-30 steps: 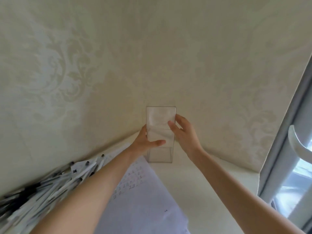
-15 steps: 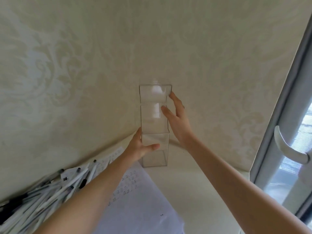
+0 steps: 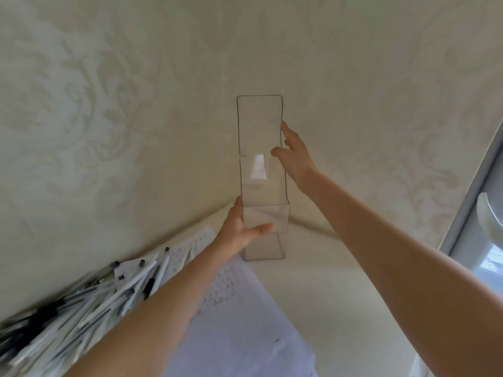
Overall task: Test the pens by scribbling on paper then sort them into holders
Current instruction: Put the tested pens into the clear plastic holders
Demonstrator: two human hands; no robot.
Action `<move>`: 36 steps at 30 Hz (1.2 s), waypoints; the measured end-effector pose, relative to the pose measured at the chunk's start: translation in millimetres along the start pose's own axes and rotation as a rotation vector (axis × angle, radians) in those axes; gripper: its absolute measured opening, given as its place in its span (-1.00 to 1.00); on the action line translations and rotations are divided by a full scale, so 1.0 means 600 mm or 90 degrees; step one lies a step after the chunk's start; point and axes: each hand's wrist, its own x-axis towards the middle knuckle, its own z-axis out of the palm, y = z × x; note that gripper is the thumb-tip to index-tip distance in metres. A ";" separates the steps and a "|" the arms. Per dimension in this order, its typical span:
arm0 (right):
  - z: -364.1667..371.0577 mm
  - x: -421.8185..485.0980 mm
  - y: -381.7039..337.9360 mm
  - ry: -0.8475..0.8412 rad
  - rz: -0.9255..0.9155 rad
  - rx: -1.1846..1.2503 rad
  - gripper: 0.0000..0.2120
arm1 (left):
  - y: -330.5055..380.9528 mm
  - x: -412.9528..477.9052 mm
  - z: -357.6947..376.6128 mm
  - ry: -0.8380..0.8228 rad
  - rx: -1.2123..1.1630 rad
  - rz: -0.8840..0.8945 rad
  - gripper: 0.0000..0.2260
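Note:
A tall clear plastic holder (image 3: 262, 183) with stepped tiers stands upright at the back of the white table, in the corner of the wall. My left hand (image 3: 239, 232) grips its lowest tier, thumb across the front. My right hand (image 3: 295, 156) holds the right edge of the upper tier, thumb on the front and fingers behind. The holder's tiers look empty. A heap of white and black pens (image 3: 73, 308) lies at the lower left. White paper (image 3: 239, 322) with small written marks lies under my left forearm.
Patterned cream wallpaper (image 3: 136, 118) rises directly behind the holder. A window frame with a white handle (image 3: 490, 221) is at the right edge. The table surface (image 3: 326, 295) runs between the paper and the window.
The upper tiers of the holder have risen, so the holder now stands much taller. My right hand went up with the top part, while my left hand slid down onto the lowest tier.

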 end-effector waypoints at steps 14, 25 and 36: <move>0.027 -0.210 0.031 -0.066 -0.160 -0.158 -0.73 | 0.000 -0.195 -0.206 0.085 0.263 -0.036 -0.75; 0.272 -0.252 0.052 -0.276 0.107 -0.300 -0.67 | -0.105 -0.290 -0.230 0.300 0.461 -0.162 -0.81; 0.345 -0.243 0.052 -0.307 0.183 -0.366 -0.51 | -0.104 -0.295 -0.232 0.331 0.405 -0.167 -0.74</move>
